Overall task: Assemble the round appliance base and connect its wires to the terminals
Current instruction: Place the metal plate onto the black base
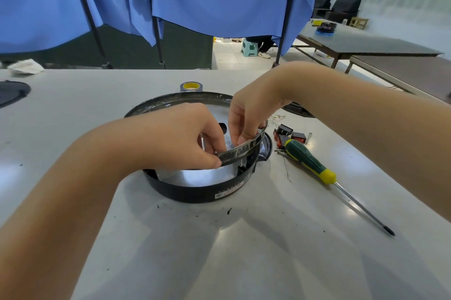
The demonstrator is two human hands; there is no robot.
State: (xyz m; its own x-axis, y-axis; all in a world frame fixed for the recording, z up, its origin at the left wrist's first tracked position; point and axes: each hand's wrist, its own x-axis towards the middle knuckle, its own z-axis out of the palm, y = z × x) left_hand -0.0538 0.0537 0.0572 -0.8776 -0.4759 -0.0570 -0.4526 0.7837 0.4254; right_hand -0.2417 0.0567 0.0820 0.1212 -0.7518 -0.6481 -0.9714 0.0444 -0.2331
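Round appliance base (195,192), a black ring with a bright metal floor, standing on the grey worktop (244,251) directly beneath both grips; a curved metal strip (240,151) held above its near-right rim; left hand (185,136) pinching the strip's left end between thumb and curled fingers; right hand (246,116) curled over the strip's right portion, fingertips (244,138) pressed on its upper edge, so that neither grip is spread

Likely step, as a judgement: seating the strip inside the ring wall; wiring not yet begun, since the thin wires (277,118) lie loose just right of the right grip and the small black-and-red terminal parts (289,135) rest apart from the base

Risks from here: the strip is springy and held only at its ends, so a slackened pinch could let it snap out of curve and jump clear of the ring; pressing down on one end alone may tilt it and wedge it against the wall instead of seating it flush; the thin edge under the fingertips could cut or slip; downward force off-centre could slide the base toward the screwdriver (314,165) and the loose screws (280,151) lying right of the grips, scattering small parts; whether the strip's lower edge already engages any slot cannot be told, the hands hiding it; a tape roll (191,86) stands beyond the base, well clear of both grips
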